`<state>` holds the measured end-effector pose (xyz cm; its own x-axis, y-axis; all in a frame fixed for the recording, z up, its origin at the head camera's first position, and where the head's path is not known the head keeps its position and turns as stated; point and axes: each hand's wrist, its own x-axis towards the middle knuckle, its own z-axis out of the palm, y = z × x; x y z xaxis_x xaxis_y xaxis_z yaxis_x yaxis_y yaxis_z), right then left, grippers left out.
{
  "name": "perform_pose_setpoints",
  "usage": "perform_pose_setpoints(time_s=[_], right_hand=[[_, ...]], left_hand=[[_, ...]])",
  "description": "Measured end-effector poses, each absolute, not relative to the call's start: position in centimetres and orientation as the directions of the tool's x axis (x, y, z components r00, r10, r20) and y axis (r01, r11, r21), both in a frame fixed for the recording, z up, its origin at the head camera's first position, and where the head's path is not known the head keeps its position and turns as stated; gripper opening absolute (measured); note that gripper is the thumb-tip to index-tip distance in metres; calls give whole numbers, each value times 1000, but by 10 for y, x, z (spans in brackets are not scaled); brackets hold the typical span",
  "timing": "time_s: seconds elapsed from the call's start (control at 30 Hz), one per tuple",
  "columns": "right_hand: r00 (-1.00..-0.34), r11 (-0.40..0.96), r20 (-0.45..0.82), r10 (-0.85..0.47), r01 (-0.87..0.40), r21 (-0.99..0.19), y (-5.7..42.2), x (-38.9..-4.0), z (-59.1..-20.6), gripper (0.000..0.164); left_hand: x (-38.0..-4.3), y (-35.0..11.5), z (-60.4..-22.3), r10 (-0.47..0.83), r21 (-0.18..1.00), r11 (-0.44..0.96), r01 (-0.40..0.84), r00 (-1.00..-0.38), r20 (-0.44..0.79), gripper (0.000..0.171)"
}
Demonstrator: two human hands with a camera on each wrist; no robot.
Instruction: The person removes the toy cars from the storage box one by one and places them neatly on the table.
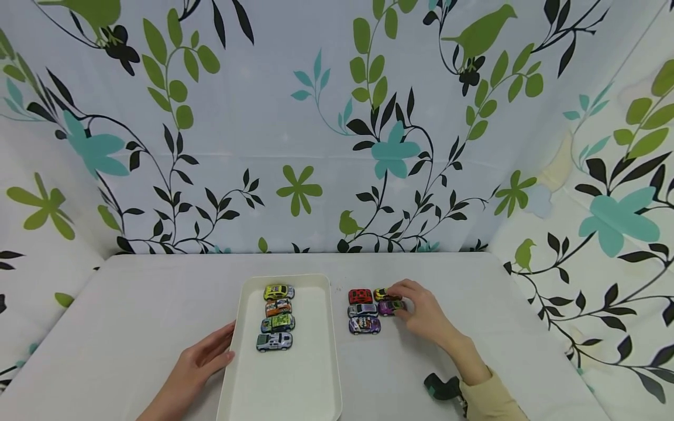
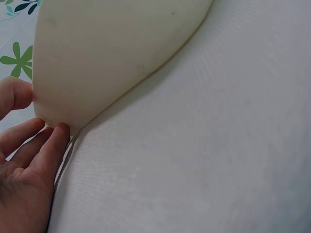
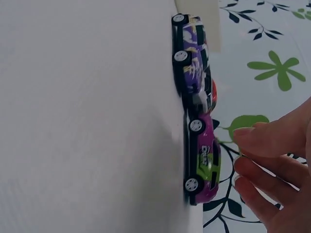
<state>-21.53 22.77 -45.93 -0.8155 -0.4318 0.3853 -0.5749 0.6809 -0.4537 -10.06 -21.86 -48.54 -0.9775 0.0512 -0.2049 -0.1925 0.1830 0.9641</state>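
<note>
My left hand [image 1: 197, 365] holds the left side of a white tray [image 1: 332, 327]; the left wrist view shows its thumb at the rim and fingertips against the outer wall [image 2: 107, 53]. Inside the tray, several toy cars [image 1: 274, 342] stand in a column. Right of the tray, my right hand [image 1: 423, 313] reaches over a yellow toy car [image 1: 380, 294], partly hidden by the fingers, and a purple-and-green toy car [image 1: 389, 308]. In the right wrist view, a gap shows between the thumb and fingers [image 3: 257, 174], beside that purple-and-green car's roof.
Alongside those two cars stand a red car [image 1: 360, 296], a silver one [image 1: 363, 310] and a purple-and-white one [image 1: 364, 325]. A black device [image 1: 442, 387] sits by the right sleeve [image 1: 492, 400]. Patterned cloth [image 1: 295, 140] rises behind the white table [image 1: 174, 292].
</note>
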Motion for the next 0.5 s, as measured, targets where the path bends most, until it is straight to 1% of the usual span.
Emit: perform_pose_setpoints(time_s=[0.13,0.43,0.5], right_hand=[[-797,655,405,-449,-602,-458,217,-207,-447,41],[-752,580,406,-519,-659,-479,180,-195,-418,36],[-741,563,407,-534,-671,-482,171,-193,-414,34]], left_hand=[[-101,-218,-486,61,966,185,-179,-979,-193,69],[-98,-220,-487,65,972,192,-132,-987,-147,67],[-98,-220,-487,65,973,188,-137,-986,-152,67]])
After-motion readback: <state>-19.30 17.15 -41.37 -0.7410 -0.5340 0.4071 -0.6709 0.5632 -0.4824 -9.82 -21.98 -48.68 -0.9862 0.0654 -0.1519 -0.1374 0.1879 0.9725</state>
